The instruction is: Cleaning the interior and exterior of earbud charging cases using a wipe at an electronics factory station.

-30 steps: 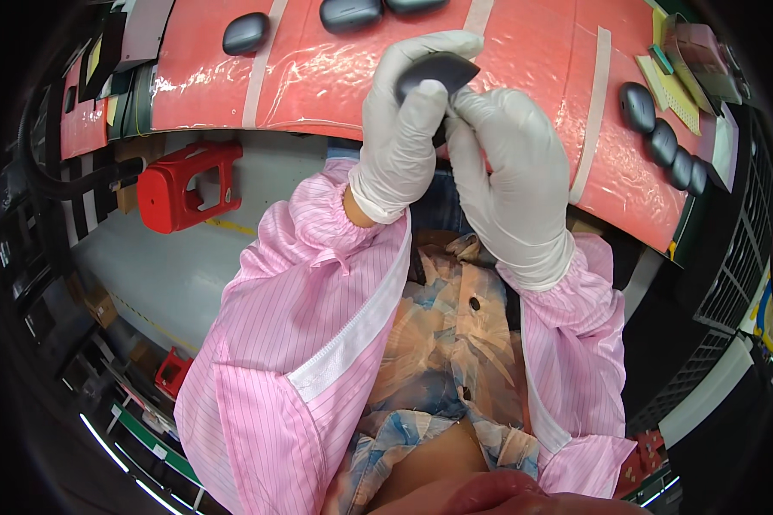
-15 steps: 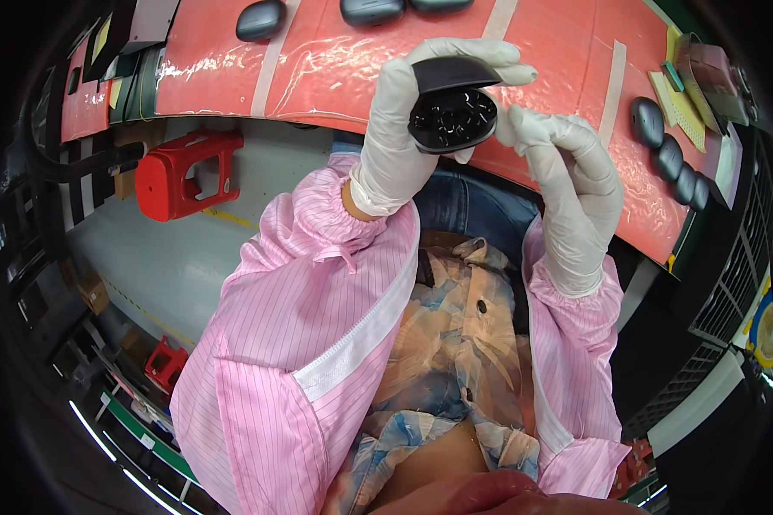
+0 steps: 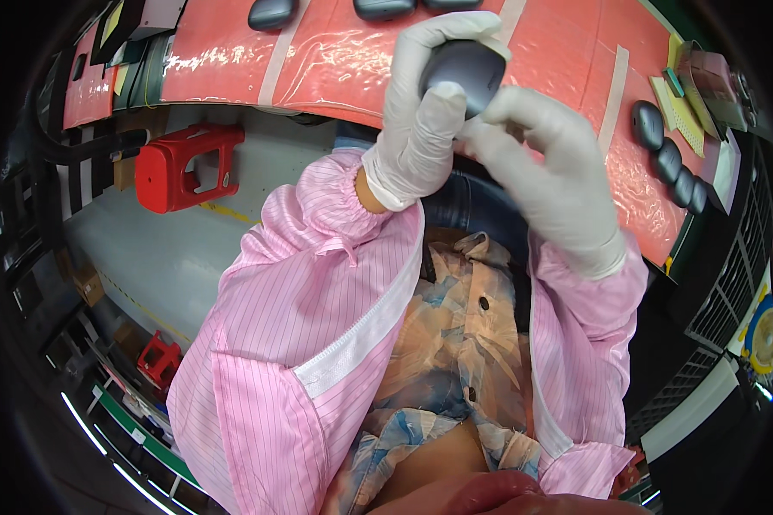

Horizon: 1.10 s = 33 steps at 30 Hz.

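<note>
R hand [image 3: 554, 167] is closer in vs 0.5 s ago; dark grey case [image 3: 462, 70] has its smooth outer face turned to cam. L hand [image 3: 414, 142] grips it btwn thumb & curled fingers, just above R fingertips. Can't tell if R fingers pinch anything. Similar cases [image 3: 648, 124] lie right of them.

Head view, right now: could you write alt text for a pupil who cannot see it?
A white-gloved left hand holds a dark grey rounded case over a red-covered table, with the gloved right hand, slightly blurred, close at its lower edge. Similar cases lie on the table; a red stool is on the floor at left.
</note>
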Tool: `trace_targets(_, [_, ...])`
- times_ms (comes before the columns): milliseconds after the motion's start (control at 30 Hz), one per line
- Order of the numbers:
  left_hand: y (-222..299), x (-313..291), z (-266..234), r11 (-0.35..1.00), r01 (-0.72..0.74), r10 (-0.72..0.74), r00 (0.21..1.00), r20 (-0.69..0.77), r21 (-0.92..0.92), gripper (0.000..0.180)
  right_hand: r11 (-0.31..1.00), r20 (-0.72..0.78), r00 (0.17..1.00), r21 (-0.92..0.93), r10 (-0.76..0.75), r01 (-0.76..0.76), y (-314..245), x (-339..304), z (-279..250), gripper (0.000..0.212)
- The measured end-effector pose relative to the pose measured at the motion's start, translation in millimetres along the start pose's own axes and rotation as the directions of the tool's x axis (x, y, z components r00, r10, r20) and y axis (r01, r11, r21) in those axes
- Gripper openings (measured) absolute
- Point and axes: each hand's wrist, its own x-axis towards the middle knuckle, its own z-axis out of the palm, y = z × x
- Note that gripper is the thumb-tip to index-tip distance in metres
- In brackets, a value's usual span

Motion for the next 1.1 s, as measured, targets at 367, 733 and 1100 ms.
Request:
trace_targets(367, [8, 10, 3, 0.768, 0.343, -0.424, 0.905, -0.029, -0.541, 0.060, 0.594, -0.153, 0.791, -0.746, -0.592, 0.300, 33, -8, 5, 0.023])
trace_targets(733, [12, 8, 3, 0.741, 0.454, -0.528, 0.849, -0.012, -0.495, 0.068, 0.789, -0.377, 0.700, -0.393, -0.607, 0.472, 45, -8, 4, 0.021])
trace_targets(1100, [3, 5, 5, 0.797, 0.377, -0.434, 0.901, -0.012, -0.471, 0.067, 0.610, -0.205, 0.721, -0.705, -0.662, 0.361, 38, -1, 13, 0.026])
